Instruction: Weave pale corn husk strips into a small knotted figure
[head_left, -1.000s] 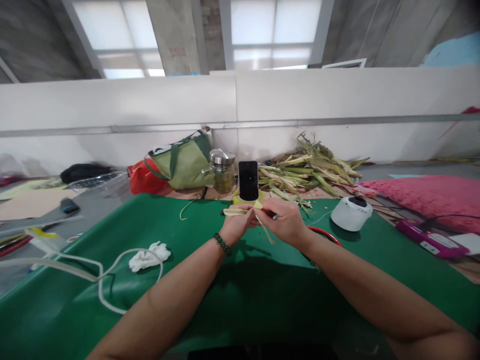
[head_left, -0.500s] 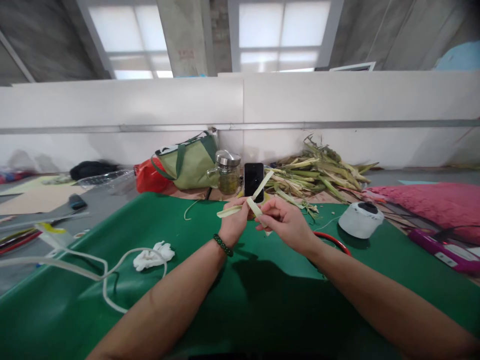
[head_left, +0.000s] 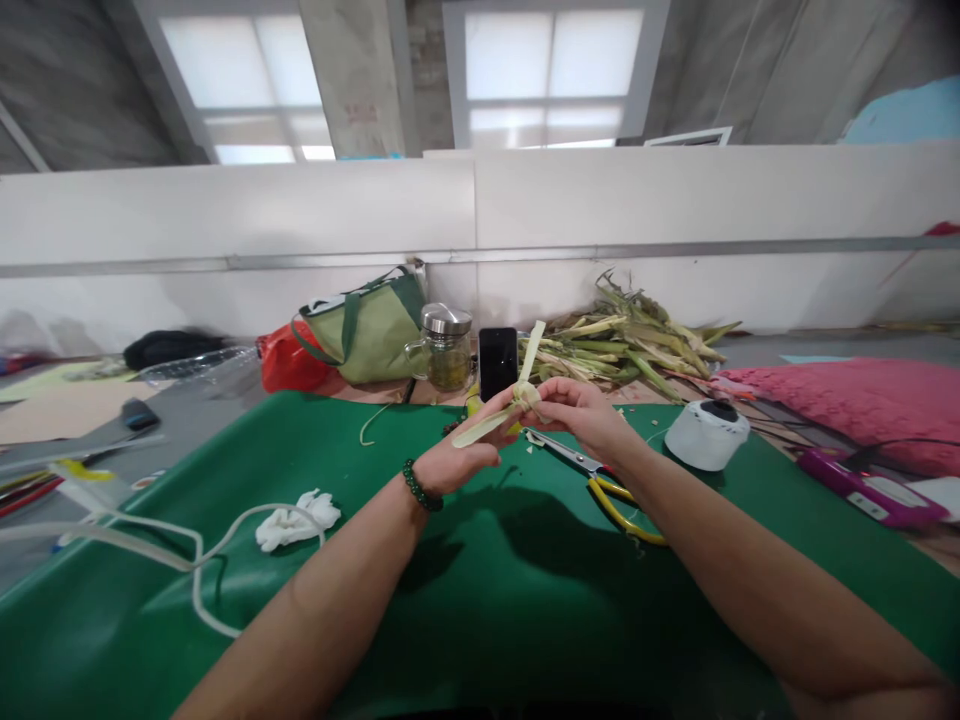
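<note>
Matting (head_left: 465, 620), green and smooth, spread in front of the phone (head_left: 498, 358). Pink fabric (head_left: 870, 400) lay well right of the phone; a heap of leafy stalks (head_left: 630, 335) lay just right of it. Left of the phone sat a green bag (head_left: 375, 330), with a lidded glass jug (head_left: 446, 350) between the two. Yellow-handled scissors (head_left: 619, 505) rested nearer than the phone and rightward. The right hand (head_left: 581, 410), front-right of the phone, pinched a pale strip (head_left: 527, 395) at its folded middle. The left hand (head_left: 465, 455), front-left, had fingers against the strip, thumb apart; whether they clasped it could not be told. The strip was held before the phone, one tail rising beside its right edge.
</note>
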